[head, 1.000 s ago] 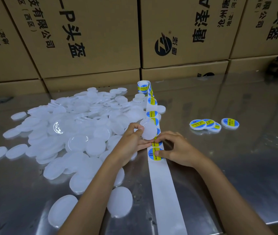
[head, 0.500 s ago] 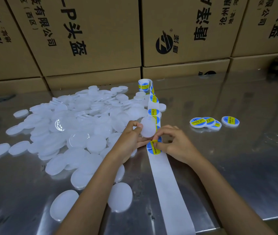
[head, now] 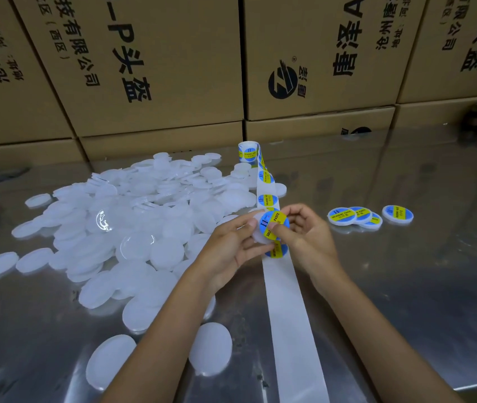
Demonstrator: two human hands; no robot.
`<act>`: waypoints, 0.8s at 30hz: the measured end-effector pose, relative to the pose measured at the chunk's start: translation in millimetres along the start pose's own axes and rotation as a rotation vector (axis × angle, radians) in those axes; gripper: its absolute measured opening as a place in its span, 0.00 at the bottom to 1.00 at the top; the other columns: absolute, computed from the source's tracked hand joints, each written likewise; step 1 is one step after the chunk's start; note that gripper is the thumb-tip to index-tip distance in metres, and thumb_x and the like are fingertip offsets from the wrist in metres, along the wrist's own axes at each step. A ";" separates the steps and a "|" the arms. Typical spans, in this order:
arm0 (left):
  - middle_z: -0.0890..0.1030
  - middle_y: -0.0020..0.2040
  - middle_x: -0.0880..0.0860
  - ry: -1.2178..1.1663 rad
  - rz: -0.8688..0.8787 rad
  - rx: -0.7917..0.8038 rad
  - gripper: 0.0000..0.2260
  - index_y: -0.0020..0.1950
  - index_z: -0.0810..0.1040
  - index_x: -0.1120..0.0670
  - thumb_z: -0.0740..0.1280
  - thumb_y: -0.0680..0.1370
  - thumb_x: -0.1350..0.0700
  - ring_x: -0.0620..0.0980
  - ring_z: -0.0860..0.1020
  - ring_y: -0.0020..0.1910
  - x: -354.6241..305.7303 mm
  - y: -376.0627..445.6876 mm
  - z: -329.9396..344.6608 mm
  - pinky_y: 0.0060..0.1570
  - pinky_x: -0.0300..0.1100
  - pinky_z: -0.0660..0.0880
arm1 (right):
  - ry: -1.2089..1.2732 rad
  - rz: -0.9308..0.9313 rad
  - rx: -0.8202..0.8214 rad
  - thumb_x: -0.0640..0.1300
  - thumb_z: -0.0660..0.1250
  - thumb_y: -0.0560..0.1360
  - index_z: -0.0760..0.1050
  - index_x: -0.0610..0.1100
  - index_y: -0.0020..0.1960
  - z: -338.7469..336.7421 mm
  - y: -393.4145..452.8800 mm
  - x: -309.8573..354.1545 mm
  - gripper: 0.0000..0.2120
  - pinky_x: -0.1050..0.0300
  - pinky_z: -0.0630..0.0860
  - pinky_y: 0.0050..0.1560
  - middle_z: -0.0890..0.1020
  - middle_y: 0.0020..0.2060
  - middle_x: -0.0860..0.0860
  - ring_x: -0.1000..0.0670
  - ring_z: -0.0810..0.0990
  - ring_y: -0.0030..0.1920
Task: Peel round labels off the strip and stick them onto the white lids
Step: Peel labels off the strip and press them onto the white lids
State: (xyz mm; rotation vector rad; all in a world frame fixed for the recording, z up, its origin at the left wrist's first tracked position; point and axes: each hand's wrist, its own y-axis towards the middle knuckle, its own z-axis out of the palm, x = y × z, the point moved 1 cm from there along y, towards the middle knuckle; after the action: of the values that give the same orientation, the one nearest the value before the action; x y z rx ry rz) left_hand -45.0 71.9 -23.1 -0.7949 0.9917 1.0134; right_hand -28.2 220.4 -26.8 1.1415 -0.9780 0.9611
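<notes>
Left hand [head: 232, 251]: I am seeing it curling its fingers and thumb around a white lid [head: 260, 231], holding it raised above the surface [head: 405, 286]; most of that lid is lying hidden behind the label and fingers.
Right hand [head: 307, 234]: I am watching it pinching a round blue-and-yellow label [head: 275, 225], thumb pressing on the label's face; the label is sitting over the held lid, and I cannot tell how much of it is already stuck down.
Strip [head: 292, 321]: it is running from a small roll [head: 248, 152] at the back toward me, lying flat on the surface, its near stretch showing bare white backing and its end being cut off by the lower edge.
Labels on strip [head: 267, 200]: a few are remaining between the roll and the hands; one is peeking out just below the right thumb, partly covered.
Loose lids [head: 132, 225]: I am seeing a large pile spreading left of the strip, overlapping too much to count.
Labelled lids [head: 369, 218]: four are lying right of the strip, three overlapping, one just beside.
Cartons [head: 158, 62]: they are standing behind the surface, their print being cropped by the frame.
Far right edge: white items are showing only partly, too cut off to identify.
</notes>
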 end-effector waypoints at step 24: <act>0.83 0.61 0.59 -0.207 -0.031 0.077 0.16 0.68 0.76 0.59 0.54 0.85 0.64 0.58 0.82 0.60 -0.3 -0.2 0.9 0.56 0.48 0.81 | -0.461 -0.170 -0.156 0.52 0.80 0.66 0.69 0.60 0.55 -3.5 3.9 -20.4 0.24 0.69 0.69 0.38 0.72 0.43 0.59 0.60 0.73 0.39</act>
State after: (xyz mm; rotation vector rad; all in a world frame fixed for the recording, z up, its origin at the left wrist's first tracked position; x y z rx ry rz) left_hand -44.7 72.5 -22.5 -0.6265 0.8325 1.0032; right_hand -37.3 222.3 -45.7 1.3175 -1.2754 0.4812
